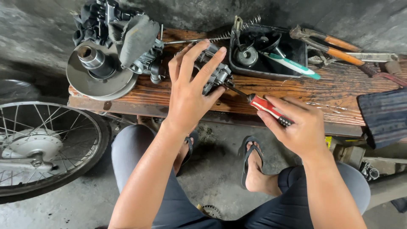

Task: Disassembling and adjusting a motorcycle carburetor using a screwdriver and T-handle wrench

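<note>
On the wooden bench, left hand grips a carburetor; right hand holds a red screwdriver.

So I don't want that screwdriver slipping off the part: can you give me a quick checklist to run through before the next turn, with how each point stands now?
1. Left hand steadies the grey metal engine part on the wooden bench: ok, fingers wrap over it.
2. Right hand grips the red-handled screwdriver: ok, fingers close around the handle.
3. Screwdriver tip seated in a screw head: cannot tell, the tip is hidden against the part.
4. Left fingers clear of the shaft: ok, they lie above and beside it.
5. Black tray of small parts out of the hand's way: ok, it sits behind the work.
6. Feet protected: not ok, only a flip-flop on each.
</note>
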